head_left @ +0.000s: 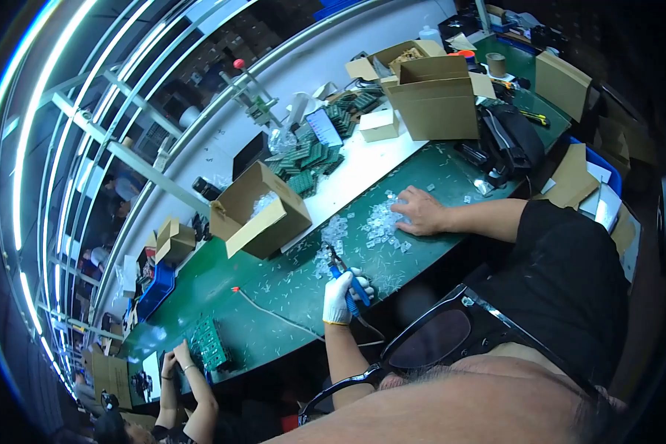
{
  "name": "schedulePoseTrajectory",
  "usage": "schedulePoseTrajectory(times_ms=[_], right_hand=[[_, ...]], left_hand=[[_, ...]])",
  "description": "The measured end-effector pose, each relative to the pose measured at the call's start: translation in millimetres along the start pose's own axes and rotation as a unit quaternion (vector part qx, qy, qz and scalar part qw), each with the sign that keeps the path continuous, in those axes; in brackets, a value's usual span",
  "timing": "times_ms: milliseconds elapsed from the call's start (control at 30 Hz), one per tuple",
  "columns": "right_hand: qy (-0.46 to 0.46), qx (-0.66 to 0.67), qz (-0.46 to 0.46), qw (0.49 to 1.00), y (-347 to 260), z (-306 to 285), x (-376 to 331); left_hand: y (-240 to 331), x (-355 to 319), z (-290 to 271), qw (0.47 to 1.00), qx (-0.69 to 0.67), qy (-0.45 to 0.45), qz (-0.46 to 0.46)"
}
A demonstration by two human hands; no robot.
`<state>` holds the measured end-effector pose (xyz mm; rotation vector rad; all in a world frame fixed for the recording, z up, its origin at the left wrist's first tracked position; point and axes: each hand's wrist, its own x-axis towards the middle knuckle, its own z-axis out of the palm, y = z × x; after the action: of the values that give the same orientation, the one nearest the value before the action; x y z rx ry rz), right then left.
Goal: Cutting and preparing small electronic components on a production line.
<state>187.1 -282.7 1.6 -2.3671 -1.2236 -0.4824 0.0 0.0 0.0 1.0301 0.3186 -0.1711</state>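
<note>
A gloved left hand (pixel 338 300) holds metal cutters with blue handles (pixel 360 293), and a bare right hand (pixel 419 212) rests on a pile of small clear plastic bits (pixel 381 228).
The left fingers curl tight around the handles; I can't tell if the tips pinch a bit. The right hand is half open, fingers bent down on the pile, and I can't tell if it grips any. The pile sits on a long green table (pixel 277 348), with thin slivers scattered around. Beyond, an open brown cardboard box (pixel 287 223) hides part of the clear stuff inside. Behind it, green circuit boards (pixel 311 159) lie heaped, hard to count. Black-framed glasses (pixel 422 342) cover part of the lower view. At lower left, a co-worker's hands (pixel 181 355) are too small to make out well.
</note>
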Motion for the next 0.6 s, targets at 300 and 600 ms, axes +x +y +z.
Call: schedulePoseTrajectory(times_ms=[300,600], right_hand=[[0.038,0.010,0.012,0.999,7.8,7.5,13.1],[0.054,0.072,0.078,0.993,12.2,12.2,26.3]], left_hand=[[2.8,0.6,8.6,0.998,-0.041,-0.047,-0.015],[8.2,-8.7,6.6,0.999,0.007,-0.053,-0.001]])
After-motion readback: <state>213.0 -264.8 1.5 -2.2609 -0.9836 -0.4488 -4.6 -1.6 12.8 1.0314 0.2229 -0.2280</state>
